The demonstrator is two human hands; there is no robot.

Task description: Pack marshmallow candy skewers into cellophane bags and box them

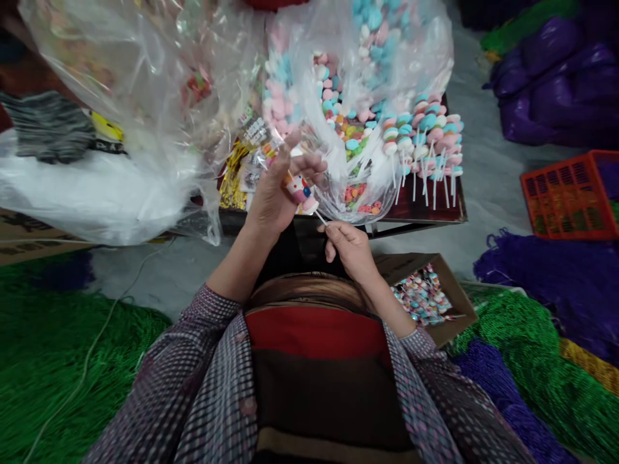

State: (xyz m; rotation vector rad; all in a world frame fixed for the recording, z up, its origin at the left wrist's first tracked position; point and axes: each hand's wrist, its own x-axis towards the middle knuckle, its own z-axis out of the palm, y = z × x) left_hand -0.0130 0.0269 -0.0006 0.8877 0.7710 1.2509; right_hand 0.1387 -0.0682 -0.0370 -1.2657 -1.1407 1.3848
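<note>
Over the table's front edge, my left hand (271,196) is wrapped around a candy skewer (305,198) with pink, white and dotted colours, partly covered by a clear printed wrapper. My right hand (351,246) pinches the lower end of its white stick. Just beyond the hands lies a clear plastic bowl (333,207) with small coloured candies and white sticks. Gold twist ties (234,174) lie left of my left hand, near a printed clear wrapper (261,134). Several finished candy skewers (430,129) rest at the table's right edge, sticks toward me.
Plastic bags of pink, white and blue candies (377,38) cover the back. A large clear bag (145,77) fills the left, near another person's striped sleeve (46,122). A cardboard box (464,316) of wrapped candies stands low right. Green strands (72,361) and an orange crate (565,193) flank me.
</note>
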